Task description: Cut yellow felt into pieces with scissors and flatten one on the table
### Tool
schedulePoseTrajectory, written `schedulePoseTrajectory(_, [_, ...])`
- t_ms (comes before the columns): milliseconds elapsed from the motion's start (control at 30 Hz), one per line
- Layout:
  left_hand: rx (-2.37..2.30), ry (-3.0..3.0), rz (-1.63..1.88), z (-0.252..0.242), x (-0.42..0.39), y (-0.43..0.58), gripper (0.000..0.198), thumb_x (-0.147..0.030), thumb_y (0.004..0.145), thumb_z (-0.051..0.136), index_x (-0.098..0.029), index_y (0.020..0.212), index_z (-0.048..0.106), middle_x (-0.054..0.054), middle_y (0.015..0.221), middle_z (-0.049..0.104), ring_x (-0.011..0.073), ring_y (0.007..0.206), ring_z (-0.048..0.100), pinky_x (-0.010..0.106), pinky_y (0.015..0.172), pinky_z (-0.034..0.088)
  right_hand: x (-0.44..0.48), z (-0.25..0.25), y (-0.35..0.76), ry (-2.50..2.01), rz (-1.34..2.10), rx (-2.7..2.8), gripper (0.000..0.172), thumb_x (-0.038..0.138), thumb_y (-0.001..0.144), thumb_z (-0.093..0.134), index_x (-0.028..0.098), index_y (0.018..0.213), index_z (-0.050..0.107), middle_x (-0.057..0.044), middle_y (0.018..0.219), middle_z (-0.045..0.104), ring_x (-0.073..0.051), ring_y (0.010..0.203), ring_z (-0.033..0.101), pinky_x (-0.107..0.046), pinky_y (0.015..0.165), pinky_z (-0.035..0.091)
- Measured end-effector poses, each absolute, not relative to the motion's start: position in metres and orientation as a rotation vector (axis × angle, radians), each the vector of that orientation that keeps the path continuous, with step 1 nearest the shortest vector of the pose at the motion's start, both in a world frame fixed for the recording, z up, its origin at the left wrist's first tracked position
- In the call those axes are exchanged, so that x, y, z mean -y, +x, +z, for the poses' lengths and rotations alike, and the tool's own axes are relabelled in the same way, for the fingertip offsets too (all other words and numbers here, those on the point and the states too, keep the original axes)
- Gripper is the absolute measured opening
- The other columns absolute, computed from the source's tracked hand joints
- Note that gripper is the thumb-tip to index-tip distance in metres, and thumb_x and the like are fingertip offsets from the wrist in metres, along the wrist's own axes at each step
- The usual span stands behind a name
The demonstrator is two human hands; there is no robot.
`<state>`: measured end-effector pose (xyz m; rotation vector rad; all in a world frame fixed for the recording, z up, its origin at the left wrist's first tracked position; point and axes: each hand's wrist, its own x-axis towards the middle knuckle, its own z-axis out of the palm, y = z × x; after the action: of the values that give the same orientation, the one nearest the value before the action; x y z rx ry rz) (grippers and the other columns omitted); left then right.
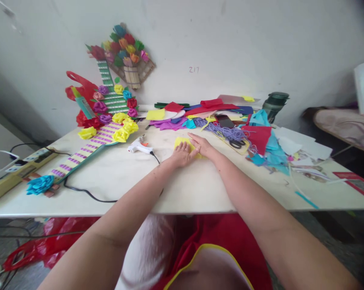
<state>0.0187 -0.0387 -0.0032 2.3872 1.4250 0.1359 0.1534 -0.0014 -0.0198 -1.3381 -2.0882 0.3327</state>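
Observation:
A piece of yellow crepe paper (178, 141) lies on the white table, mostly covered by my hands. My left hand (183, 155) rests flat on it, fingers stretched out and pointing away from me. My right hand (201, 146) lies against the left one at the paper's right side, its fingers extended. A white glue gun (139, 146) lies to the left of my hands, its black cord running toward the table's front.
A guitar-shaped paper craft with flowers (88, 149) fills the left side. Folded coloured paper (170, 117), purple yarn (221, 131) and scissors (237, 143) lie behind. Blue paper scraps (274, 151) and a dark green bottle (275, 105) are right. A power strip (21, 171) sits far left.

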Motion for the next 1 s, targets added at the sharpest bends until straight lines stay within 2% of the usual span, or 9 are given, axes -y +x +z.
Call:
schedulePoseTrajectory(100, [-1.385,2.276,0.309,-0.001,0.038,0.014,0.073,-0.059,0.086,0.016,-0.015,0.144,0.018,0.01,0.151,0.012,0.0285,0.137,0.005,0.046,0.11,0.011,0.0,-0.024,0.145,-1.441,0.392,2.212,0.054,0.036,0.091,0.023,0.017,0.14,0.034,-0.005,0.141,0.04,-0.017,0.133,0.032,-0.035,0.11,0.024])
schedulePoseTrajectory(167, [-1.301,2.22,0.492,0.0,0.035,0.003,0.063,-0.049,0.089,0.016,-0.015,0.141,0.03,0.008,0.148,0.023,0.0238,0.137,0.014,0.04,0.111,0.014,0.002,-0.025,0.144,-1.459,0.418,2.264,0.055,0.04,0.091,0.023,0.015,0.137,0.039,-0.006,0.142,0.039,-0.018,0.133,0.031,-0.033,0.111,0.022])
schedulePoseTrajectory(233, [-1.341,2.195,0.614,0.002,0.028,-0.014,0.059,-0.038,0.09,0.011,-0.012,0.141,0.028,0.008,0.149,0.021,0.0191,0.137,0.017,0.034,0.111,0.015,0.007,-0.023,0.145,-1.553,0.381,2.352,0.061,0.048,0.09,0.023,0.016,0.139,0.035,-0.006,0.147,0.028,-0.021,0.137,0.02,-0.038,0.113,0.014])
schedulePoseTrajectory(333, [-1.584,2.089,0.921,0.004,0.015,-0.04,0.054,-0.032,0.086,0.03,-0.014,0.137,0.036,0.008,0.144,0.035,0.0217,0.135,0.025,0.038,0.109,0.024,0.016,-0.017,0.147,-1.684,0.3,2.517,0.066,0.051,0.089,0.018,0.013,0.144,0.024,-0.005,0.151,0.013,-0.02,0.14,0.008,-0.038,0.113,0.008])
schedulePoseTrajectory(400, [-1.799,2.092,0.791,0.005,0.01,-0.048,0.054,-0.025,0.08,0.042,-0.011,0.132,0.043,0.009,0.142,0.037,0.0237,0.136,0.02,0.036,0.109,0.026,0.019,-0.014,0.147,-1.729,0.274,2.562,0.067,0.05,0.09,0.017,0.012,0.145,0.019,-0.004,0.152,0.009,-0.019,0.14,0.005,-0.037,0.113,0.007])
schedulePoseTrajectory(467, [-1.837,2.228,0.686,0.005,0.009,-0.048,0.053,-0.02,0.078,0.044,-0.01,0.129,0.046,0.008,0.142,0.038,0.0223,0.137,0.019,0.032,0.111,0.022,0.019,-0.013,0.146,-1.739,0.25,2.578,0.067,0.049,0.089,0.016,0.013,0.145,0.019,-0.004,0.152,0.009,-0.019,0.14,0.005,-0.037,0.113,0.007])
schedulePoseTrajectory(600, [-1.799,2.387,0.569,0.005,0.013,-0.039,0.052,-0.018,0.076,0.044,-0.013,0.128,0.048,0.004,0.141,0.04,0.0213,0.136,0.021,0.032,0.11,0.024,0.018,-0.014,0.145,-1.73,0.223,2.581,0.067,0.05,0.089,0.015,0.013,0.145,0.02,-0.005,0.152,0.01,-0.019,0.14,0.006,-0.038,0.113,0.008])
schedulePoseTrajectory(867, [-1.816,2.423,0.322,-0.002,0.008,-0.043,0.051,-0.023,0.078,0.045,-0.014,0.127,0.05,0.005,0.143,0.037,0.0247,0.137,0.019,0.033,0.11,0.021,0.018,-0.015,0.146,-1.718,0.198,2.589,0.065,0.05,0.089,0.016,0.017,0.145,0.02,-0.003,0.152,0.01,-0.018,0.14,0.005,-0.039,0.113,0.008])
schedulePoseTrajectory(1000, [-1.79,2.469,0.304,-0.004,0.005,-0.043,0.049,-0.021,0.08,0.041,-0.015,0.127,0.05,0.005,0.139,0.043,0.019,0.135,0.025,0.029,0.111,0.017,0.018,-0.017,0.146,-1.683,0.179,2.593,0.064,0.049,0.089,0.016,0.017,0.144,0.02,-0.003,0.152,0.011,-0.018,0.14,0.006,-0.04,0.113,0.008])
